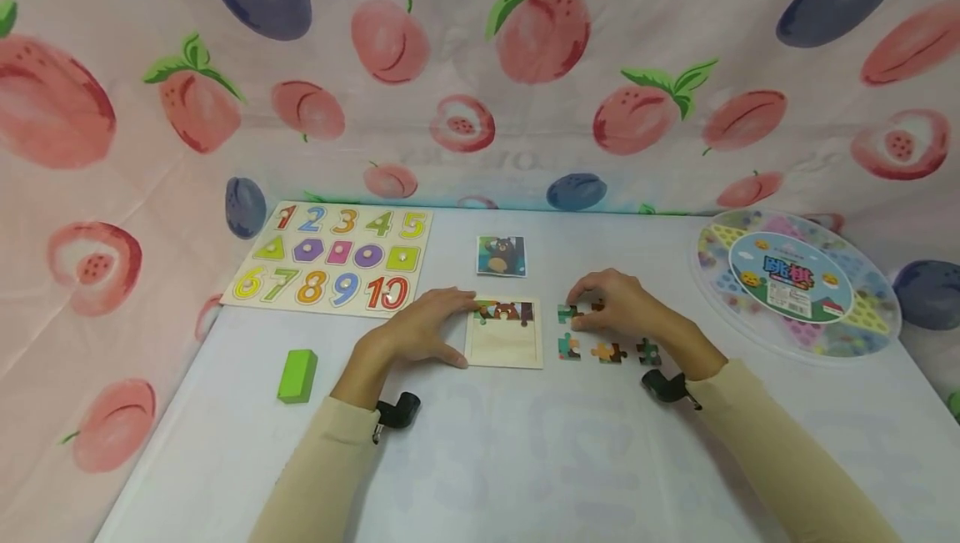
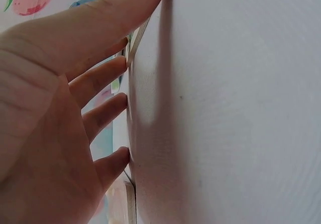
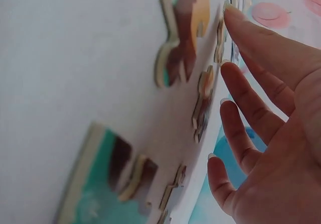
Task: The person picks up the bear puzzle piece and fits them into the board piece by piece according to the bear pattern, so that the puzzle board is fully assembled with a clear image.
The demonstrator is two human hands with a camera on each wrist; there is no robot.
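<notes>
A square wooden puzzle tray lies in the middle of the table, its top row filled with bear-picture pieces. My left hand rests at the tray's left side, fingers and thumb stretched out along its edge. To the right of the tray, my right hand has thumb and index finger at opposite sides of a green and brown jigsaw piece, pinching it at the table. Another piece is partly hidden behind that hand. Below lie a teal and orange piece, an orange-brown piece and a dark green piece.
A bear picture card lies beyond the tray. The board of numbers and shapes is at the back left, with a green block nearer me. A round Chinese checkers box sits at the far right. Patterned cloth hangs behind.
</notes>
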